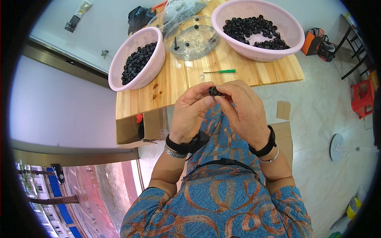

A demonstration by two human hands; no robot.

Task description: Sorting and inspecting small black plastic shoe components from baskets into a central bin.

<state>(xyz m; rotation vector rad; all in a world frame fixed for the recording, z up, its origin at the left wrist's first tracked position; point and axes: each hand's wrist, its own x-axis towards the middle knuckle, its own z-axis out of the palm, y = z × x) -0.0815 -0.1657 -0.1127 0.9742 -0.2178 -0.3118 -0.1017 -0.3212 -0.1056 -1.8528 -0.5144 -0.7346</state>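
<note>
Between the fingertips of both hands is a small round black plastic part, held just past the table's front edge. My left hand pinches it from the left with thumb and fingers. From the other side my right hand grips it, its thumb and forefinger closed on the part and hiding some of it. A screwdriver with a green handle lies on the wooden table just beyond my hands.
A pink basket of small black parts stands at the left, a larger pink basket of black ring-like parts at the right. Between them sits a clear round tray with small pieces. A cardboard box is under the table; a red stool stands far right.
</note>
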